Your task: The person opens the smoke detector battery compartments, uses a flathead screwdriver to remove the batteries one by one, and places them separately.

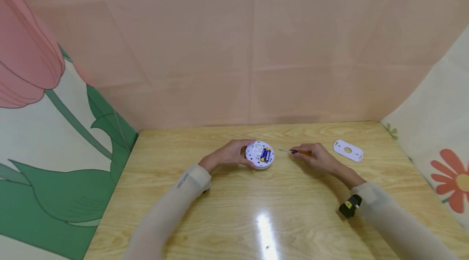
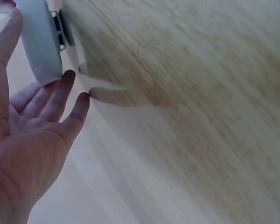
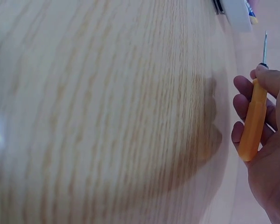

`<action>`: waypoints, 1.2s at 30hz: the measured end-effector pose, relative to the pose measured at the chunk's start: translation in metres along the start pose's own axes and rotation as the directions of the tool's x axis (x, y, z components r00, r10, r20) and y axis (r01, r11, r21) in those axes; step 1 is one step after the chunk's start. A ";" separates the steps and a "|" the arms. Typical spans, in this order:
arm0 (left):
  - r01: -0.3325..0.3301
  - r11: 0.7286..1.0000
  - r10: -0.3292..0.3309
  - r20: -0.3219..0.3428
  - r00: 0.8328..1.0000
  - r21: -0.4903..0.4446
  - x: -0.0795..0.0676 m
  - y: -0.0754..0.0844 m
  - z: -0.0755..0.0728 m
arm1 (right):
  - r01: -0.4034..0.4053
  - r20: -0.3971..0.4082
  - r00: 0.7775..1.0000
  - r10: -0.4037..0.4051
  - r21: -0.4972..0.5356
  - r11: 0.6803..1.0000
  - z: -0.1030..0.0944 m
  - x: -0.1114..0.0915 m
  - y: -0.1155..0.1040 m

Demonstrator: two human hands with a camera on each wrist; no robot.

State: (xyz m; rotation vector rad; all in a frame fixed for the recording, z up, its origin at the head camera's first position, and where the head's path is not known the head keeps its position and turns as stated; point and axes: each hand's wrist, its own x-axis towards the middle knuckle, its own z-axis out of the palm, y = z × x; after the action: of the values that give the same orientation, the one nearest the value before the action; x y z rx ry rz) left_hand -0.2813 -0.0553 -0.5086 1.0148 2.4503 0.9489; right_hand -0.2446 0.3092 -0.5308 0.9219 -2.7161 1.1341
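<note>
A round white smoke detector (image 1: 253, 160) sits at the middle of the table, its back turned up and blue-and-yellow batteries (image 1: 265, 155) showing in it. My left hand (image 1: 232, 153) grips its left edge between thumb and fingers. In the left wrist view the detector's side (image 2: 39, 44) rises above the fingers. To the right, my right hand (image 1: 318, 158) holds a small screwdriver (image 3: 254, 121) by its orange handle. The thin metal shaft points left toward the detector, with a gap between tip and detector.
A white oblong plate (image 1: 356, 155) with a round hole lies on the wooden table (image 1: 220, 219), right of my right hand. A pink cloth (image 1: 183, 48) hangs behind the table, with flower-printed cloth at both sides. Light glares off the front of the tabletop.
</note>
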 end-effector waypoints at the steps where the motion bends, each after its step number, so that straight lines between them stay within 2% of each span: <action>1: 0.000 1.000 0.000 -0.005 1.000 -0.007 -0.001 0.000 0.000 | 0.006 0.000 1.000 -0.006 -0.003 1.000 0.000 0.000 0.000; 6: 0.013 0.999 -0.014 -0.028 1.000 -0.033 -0.004 0.002 0.002 | 0.029 -0.002 1.000 -0.029 -0.013 1.000 0.001 0.000 0.001; 15: 0.015 0.997 -0.021 -0.070 0.997 -0.077 -0.007 0.002 0.004 | -0.003 0.002 1.000 0.003 0.007 1.000 0.001 0.000 0.003; 21: 0.017 0.996 -0.023 -0.068 0.997 -0.084 -0.009 0.003 0.005 | -0.030 0.005 1.000 0.030 0.016 0.999 0.002 -0.002 0.003; 30: 0.002 1.000 -0.004 -0.058 0.998 -0.028 -0.006 0.004 0.006 | -0.031 0.003 1.000 0.031 0.011 0.999 0.002 -0.005 0.004; 36: 0.045 0.998 -0.041 -0.071 0.997 0.045 -0.005 0.006 0.007 | -0.012 -0.005 1.000 0.012 0.007 1.000 0.002 -0.006 0.006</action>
State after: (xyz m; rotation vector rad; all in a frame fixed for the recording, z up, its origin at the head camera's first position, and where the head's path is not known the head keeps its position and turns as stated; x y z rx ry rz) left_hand -0.2716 -0.0530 -0.5094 0.9551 2.5523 0.9325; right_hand -0.2431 0.3141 -0.5375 0.9035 -2.7196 1.1464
